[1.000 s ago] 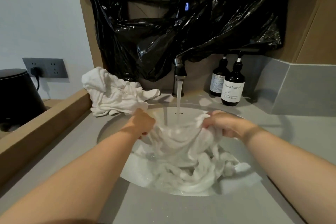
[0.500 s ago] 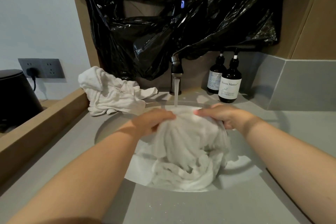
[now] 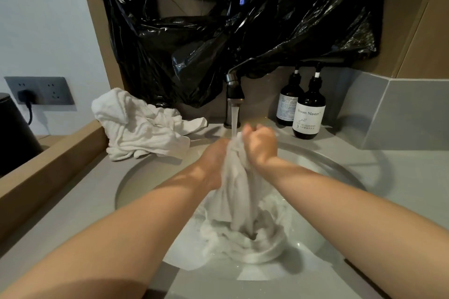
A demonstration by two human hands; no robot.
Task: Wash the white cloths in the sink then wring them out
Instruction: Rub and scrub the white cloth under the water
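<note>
- White cloth, wet, hangs bunched from both hands, with its lower part heaped in the sink basin, near centre.
- Left hand grips the cloth's upper end from the left, wrist bent and forearm reaching in from near left; its fingers are mostly hidden by fabric.
- Right hand is a tight fist round the same gathered top, knuckles up, just right of the left hand and touching the fabric between them.
- Both fists sit right under the water stream from one faucet at far centre.
- Cloth heap, dry-looking, lies on the counter at far left of the sink; I cannot tell how many pieces it holds.
- Two dark pump bottles stand far right, touching each other.
- One black plastic bag covers the wall behind the faucet.
- One wall socket at far left has one plug in it.
</note>
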